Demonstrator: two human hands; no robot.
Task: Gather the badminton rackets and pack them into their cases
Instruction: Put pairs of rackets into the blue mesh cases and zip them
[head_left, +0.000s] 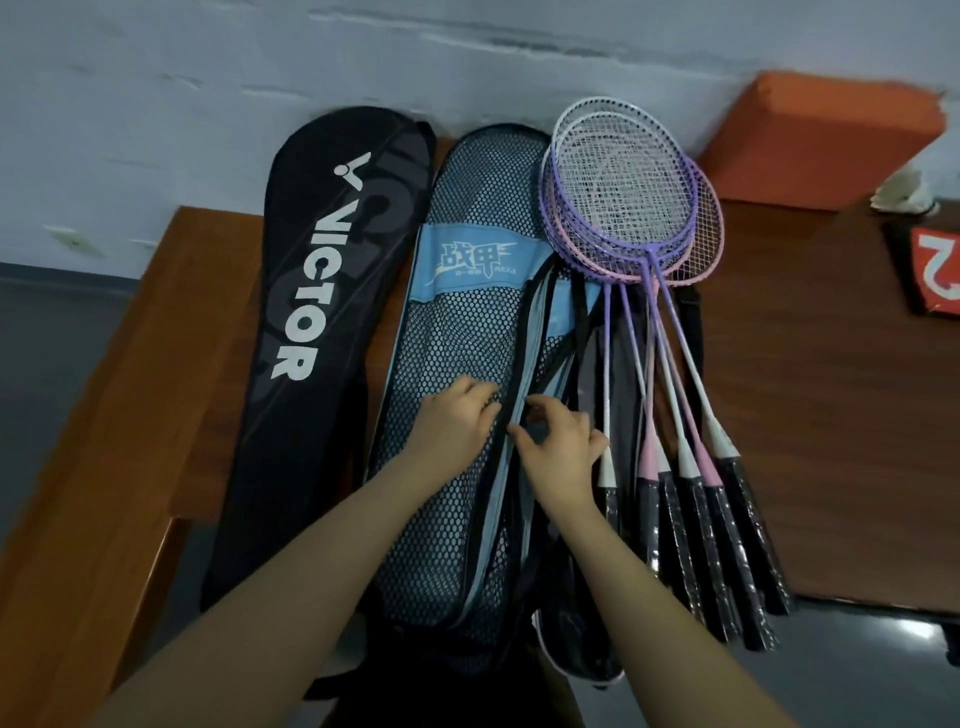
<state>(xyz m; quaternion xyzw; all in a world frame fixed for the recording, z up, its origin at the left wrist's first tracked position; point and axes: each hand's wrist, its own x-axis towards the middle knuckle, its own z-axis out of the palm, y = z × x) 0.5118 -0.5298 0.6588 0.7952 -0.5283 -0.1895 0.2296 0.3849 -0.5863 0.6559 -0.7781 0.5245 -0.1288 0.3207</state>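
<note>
Brown wood: the desk (810, 415) is seen running from the left edge to the right, with a pale wall behind it and dark floor in front.
Black case: one black case (311, 322), lettered VICTOR, is laid lengthwise on the left part of the desk, its head against the wall and its foot hanging past the near edge.
Mesh case: one blue mesh case (457, 415) is laid just beside the black case, on its right; its foot also overhangs the near edge.
Rackets: the rackets (639, 218) are stacked just right of the mesh case, heads overlapping near the wall, frames purple and pink; five black grips are counted, fanned out past the near edge.
Left hand: the left hand (457, 421) is pressed on the mesh, fingers bent at the dark edge binding.
Right hand: the right hand (558, 447) is held at the same binding, thumb and forefinger curled as if pinching it; whether it is truly gripped cannot be told.
Open room: bare desk is seen right of the rackets, and a strip left of the black case.
Far right: one orange block (826, 140) is set against the wall, and one red card (935, 270) lies near the right edge.
</note>
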